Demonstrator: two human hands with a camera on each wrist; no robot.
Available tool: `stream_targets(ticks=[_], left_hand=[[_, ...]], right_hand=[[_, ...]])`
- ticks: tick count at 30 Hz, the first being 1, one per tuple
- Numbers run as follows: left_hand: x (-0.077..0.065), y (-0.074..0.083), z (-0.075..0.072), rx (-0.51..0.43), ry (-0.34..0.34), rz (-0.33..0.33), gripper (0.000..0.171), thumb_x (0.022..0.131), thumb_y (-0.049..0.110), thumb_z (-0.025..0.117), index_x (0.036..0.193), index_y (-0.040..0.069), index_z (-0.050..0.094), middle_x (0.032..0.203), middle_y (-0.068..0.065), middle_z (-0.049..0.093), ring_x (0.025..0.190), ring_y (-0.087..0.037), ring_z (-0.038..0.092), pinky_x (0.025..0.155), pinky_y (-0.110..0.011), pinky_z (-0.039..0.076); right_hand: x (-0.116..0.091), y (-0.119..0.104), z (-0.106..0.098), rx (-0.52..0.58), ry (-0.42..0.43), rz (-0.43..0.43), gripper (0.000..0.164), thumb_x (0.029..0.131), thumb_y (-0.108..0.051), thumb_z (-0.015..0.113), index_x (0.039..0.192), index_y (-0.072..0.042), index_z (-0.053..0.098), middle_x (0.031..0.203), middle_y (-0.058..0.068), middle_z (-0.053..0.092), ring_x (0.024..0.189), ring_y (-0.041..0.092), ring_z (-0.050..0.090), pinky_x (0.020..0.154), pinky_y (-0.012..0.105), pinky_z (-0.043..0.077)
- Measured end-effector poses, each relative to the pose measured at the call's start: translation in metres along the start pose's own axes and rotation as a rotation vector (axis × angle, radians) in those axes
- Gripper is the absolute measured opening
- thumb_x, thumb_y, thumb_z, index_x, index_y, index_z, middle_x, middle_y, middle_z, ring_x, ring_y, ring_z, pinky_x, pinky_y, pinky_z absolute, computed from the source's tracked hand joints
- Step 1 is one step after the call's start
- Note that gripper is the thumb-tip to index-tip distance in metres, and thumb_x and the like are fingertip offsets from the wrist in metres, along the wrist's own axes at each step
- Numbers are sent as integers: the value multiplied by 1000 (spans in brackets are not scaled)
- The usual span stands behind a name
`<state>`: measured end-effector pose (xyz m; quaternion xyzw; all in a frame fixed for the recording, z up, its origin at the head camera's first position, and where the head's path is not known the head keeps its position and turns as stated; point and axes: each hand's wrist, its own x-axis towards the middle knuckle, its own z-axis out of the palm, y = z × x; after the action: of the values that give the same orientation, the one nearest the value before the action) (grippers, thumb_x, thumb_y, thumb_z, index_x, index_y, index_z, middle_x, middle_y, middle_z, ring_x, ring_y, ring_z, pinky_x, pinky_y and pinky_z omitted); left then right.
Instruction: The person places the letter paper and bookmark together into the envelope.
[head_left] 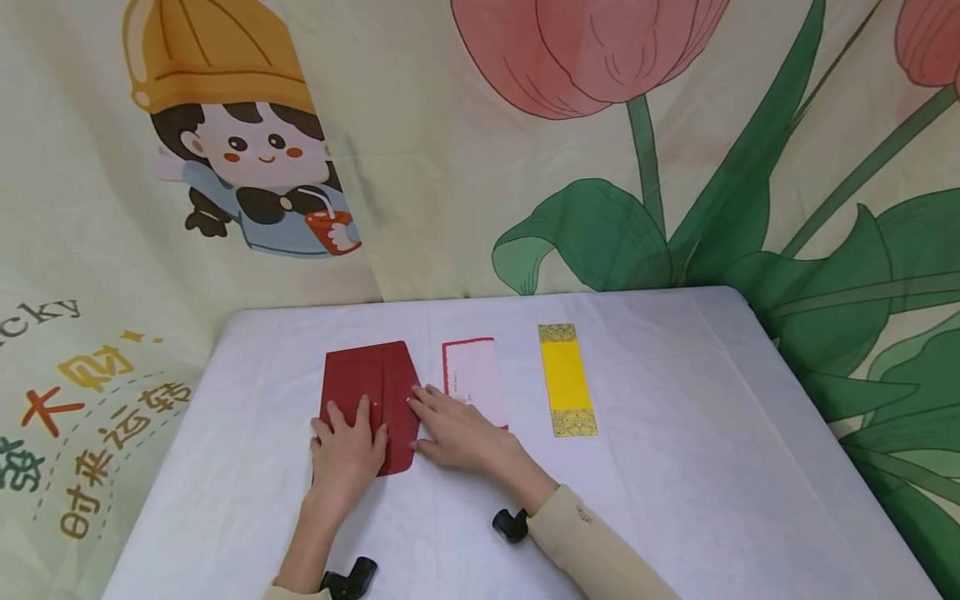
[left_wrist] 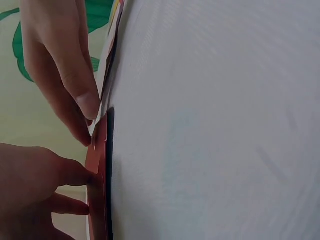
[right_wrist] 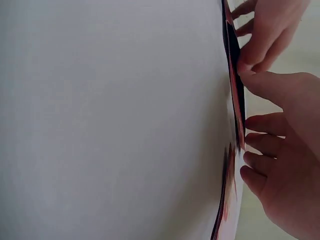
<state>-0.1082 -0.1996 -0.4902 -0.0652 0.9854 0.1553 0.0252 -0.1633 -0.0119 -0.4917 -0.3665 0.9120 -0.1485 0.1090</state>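
A dark red envelope [head_left: 352,371] lies on the left part of the white-covered table, its flap with slanted corners extending to the right of a crease. My left hand [head_left: 347,454] rests on its lower body with fingers spread. My right hand [head_left: 457,433] reaches in from the right, fingertips at the flap's edge and fingers fairly straight. In the right wrist view, the right hand [right_wrist: 295,155] has thumb and fingers along the envelope [right_wrist: 235,95], where a dark gap shows between red edges. Beneath the right hand lies a pale pink card [head_left: 474,367] with a red border, partly covered.
A yellow strip [head_left: 566,379] with patterned ends lies right of the card. The white tablecloth [head_left: 690,467] extends to the right. A printed curtain [head_left: 420,167] hangs behind the table. Black wrist devices [head_left: 510,526] sit at both sleeves.
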Motion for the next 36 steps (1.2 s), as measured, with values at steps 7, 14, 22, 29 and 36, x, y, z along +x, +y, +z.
stream_targets(ticks=[7, 14, 22, 29, 36], left_hand=[[-1, 0, -1, -9, 30, 17, 70, 96, 23, 66, 151, -10, 37, 148, -49, 28, 132, -74, 29, 99, -80, 40], [-1, -1, -4, -19, -4, 29, 71, 95, 22, 68, 154, -1, 37, 150, -48, 27, 132, -76, 28, 99, -81, 38], [-3, -5, -6, -35, -19, 112, 48, 97, 17, 65, 143, 10, 55, 151, -46, 28, 132, -78, 25, 94, -87, 34], [-7, -8, -9, -45, -7, 151, 39, 96, 16, 68, 134, 8, 61, 149, -43, 31, 134, -76, 26, 95, -85, 36], [-7, -16, -12, -61, -45, 179, 45, 95, 38, 74, 131, 14, 64, 152, -40, 32, 138, -69, 26, 101, -81, 36]], right_hand=[[8, -11, 2, -52, -31, -18, 71, 100, -39, 66, 159, -13, 38, 169, 4, 30, 158, 22, 25, 120, 33, 37], [13, -15, 4, -21, -56, -23, 67, 100, -35, 67, 157, -13, 42, 168, 4, 33, 158, 22, 25, 117, 32, 40], [16, -12, 4, 38, -85, -9, 66, 101, -34, 67, 158, -13, 41, 169, 3, 31, 159, 21, 22, 120, 31, 37], [16, -9, 3, 43, -78, -16, 65, 100, -35, 67, 156, -12, 44, 168, 4, 32, 158, 21, 23, 120, 32, 37], [16, -9, 4, 25, -75, -25, 64, 101, -34, 67, 156, -13, 44, 168, 4, 32, 158, 21, 23, 120, 33, 37]])
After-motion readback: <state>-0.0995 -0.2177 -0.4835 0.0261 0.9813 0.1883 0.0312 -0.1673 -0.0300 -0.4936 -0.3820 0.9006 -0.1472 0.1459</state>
